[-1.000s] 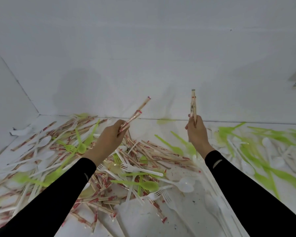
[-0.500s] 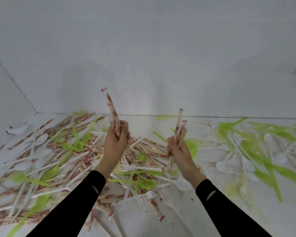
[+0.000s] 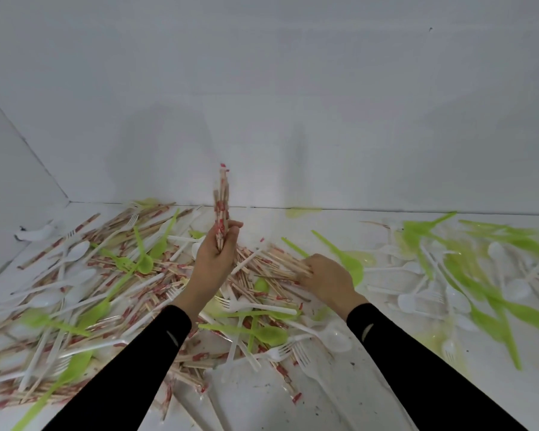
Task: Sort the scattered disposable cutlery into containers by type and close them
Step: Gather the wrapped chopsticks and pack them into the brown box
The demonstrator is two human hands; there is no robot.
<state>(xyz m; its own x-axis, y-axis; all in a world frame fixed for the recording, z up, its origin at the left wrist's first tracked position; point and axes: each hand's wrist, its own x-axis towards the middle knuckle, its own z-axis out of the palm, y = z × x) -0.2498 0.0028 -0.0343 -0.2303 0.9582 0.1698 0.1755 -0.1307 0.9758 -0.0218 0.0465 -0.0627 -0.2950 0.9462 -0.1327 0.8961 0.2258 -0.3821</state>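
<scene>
White walls (image 3: 262, 88), speckled floor (image 3: 259, 399)

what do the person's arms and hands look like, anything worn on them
Both arms are covered by long, close-fitting black sleeves that end at the wrists: the left sleeve and the right sleeve. Each sleeve has a small pale slanted mark on the forearm. The left hand and right hand are bare, with no gloves, rings or watch showing.

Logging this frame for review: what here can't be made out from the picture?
All from the head view:
- Number of sticks in the chopstick bundle held by the left hand: motion blur smears them.
- Whether the right hand grips the loose chopsticks: its own back hides the fingertips.
- The containers: outside the frame edges.
- The green cutlery at right: too blurred to tell types.
</scene>
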